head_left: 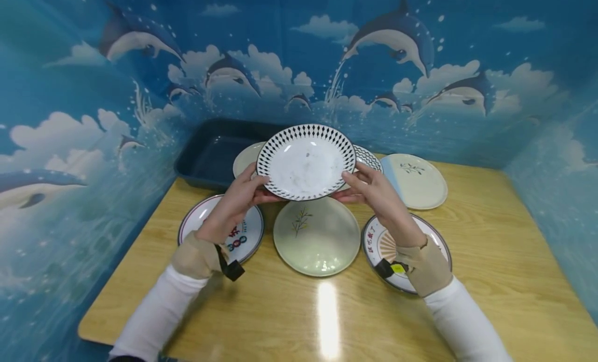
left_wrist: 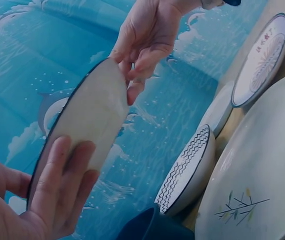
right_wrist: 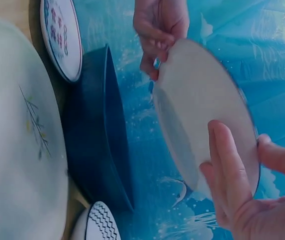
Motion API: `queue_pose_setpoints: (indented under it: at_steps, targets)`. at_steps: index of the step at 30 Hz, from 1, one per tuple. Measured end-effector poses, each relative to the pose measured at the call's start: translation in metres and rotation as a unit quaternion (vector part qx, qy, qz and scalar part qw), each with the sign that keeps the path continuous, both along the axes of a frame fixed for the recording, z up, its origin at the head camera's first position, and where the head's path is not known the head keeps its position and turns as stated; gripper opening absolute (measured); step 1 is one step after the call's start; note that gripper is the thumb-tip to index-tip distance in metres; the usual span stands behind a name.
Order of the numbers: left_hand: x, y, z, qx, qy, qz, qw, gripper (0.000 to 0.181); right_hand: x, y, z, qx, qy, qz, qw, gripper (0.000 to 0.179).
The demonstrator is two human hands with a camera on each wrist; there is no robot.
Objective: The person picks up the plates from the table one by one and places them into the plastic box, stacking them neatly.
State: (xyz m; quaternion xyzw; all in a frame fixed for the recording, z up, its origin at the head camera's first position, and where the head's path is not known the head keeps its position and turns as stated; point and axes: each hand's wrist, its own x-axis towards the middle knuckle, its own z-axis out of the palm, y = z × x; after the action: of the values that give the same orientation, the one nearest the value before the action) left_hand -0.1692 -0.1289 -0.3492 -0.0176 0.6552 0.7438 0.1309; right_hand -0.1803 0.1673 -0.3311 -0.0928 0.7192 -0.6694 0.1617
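Note:
A white plate [head_left: 306,162] with a black diamond-patterned rim is held up above the table, its face tilted toward the head camera. My left hand [head_left: 240,193] grips its left edge, thumb on the rim and fingers spread under the base. On the opposite edge my right hand [head_left: 376,196] holds it the same way. Both wrist views show the plate's plain pale underside [left_wrist: 90,115] with fingers against it. Below it on the table lies a pale green plate [head_left: 317,242] with a twig design.
A dark blue tub [head_left: 205,159] stands at the back left. White printed plates lie left [head_left: 252,232] and right [head_left: 432,232]. Behind are a zigzag-rimmed dish [head_left: 369,158], a cream-and-blue plate [head_left: 420,183] and another pale plate [head_left: 245,157]. A dolphin-printed sheet [head_left: 280,40] surrounds the wooden table [head_left: 490,279].

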Motion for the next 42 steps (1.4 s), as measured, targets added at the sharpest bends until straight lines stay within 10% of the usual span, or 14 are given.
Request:
queue_pose_setpoints:
  at_steps: [19, 29, 42]
  targets:
    - [-0.023, -0.027, 0.009, 0.005, 0.021, 0.052, 0.9984, 0.053, -0.043, -0.029, -0.018, -0.025, 0.071, -0.054, 0.9957, 0.051]
    - [-0.045, -0.049, 0.001, -0.018, -0.025, 0.084, 0.9959, 0.054, -0.069, -0.060, -0.046, 0.142, 0.097, -0.032, 0.9846, 0.062]
    - [-0.073, -0.070, -0.020, -0.041, -0.085, 0.085, 0.9919, 0.064, -0.070, -0.104, -0.073, 0.283, 0.121, 0.007, 0.9514, 0.104]
